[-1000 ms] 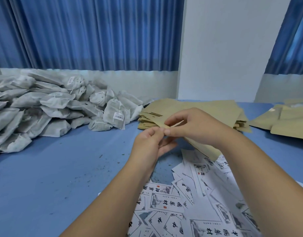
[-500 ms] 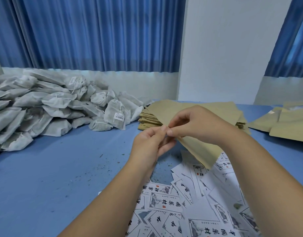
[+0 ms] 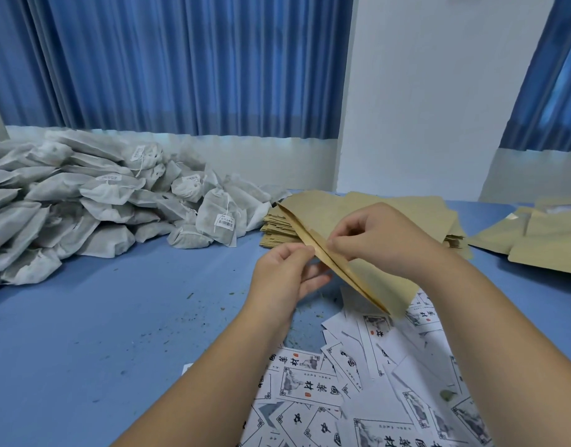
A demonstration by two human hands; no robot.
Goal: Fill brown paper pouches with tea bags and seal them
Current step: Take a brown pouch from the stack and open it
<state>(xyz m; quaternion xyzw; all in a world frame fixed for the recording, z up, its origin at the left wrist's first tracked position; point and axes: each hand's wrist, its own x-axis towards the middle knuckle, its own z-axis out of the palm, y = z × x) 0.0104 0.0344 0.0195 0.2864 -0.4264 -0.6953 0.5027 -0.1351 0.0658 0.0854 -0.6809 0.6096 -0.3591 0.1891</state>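
Observation:
I hold one brown paper pouch [image 3: 379, 282] above the blue table [image 3: 116, 317], tilted with its mouth edge towards me. My left hand [image 3: 285, 272] pinches the near lip of the mouth. My right hand [image 3: 374, 240] pinches the far lip, and a narrow gap shows between the two lips. Behind my hands lies a flat stack of brown pouches [image 3: 406, 211]. A big heap of white tea bags [image 3: 84, 208] with tags covers the table's left side.
Several white printed labels [image 3: 358, 382] lie scattered on the table below my forearms. More brown pouches [image 3: 535, 240] lie at the right edge. Tea crumbs speckle the cloth. Blue curtains and a white wall stand behind the table.
The pouch has been lifted off the stack and turned edge-on towards me. Its mouth has parted slightly between my two hands.

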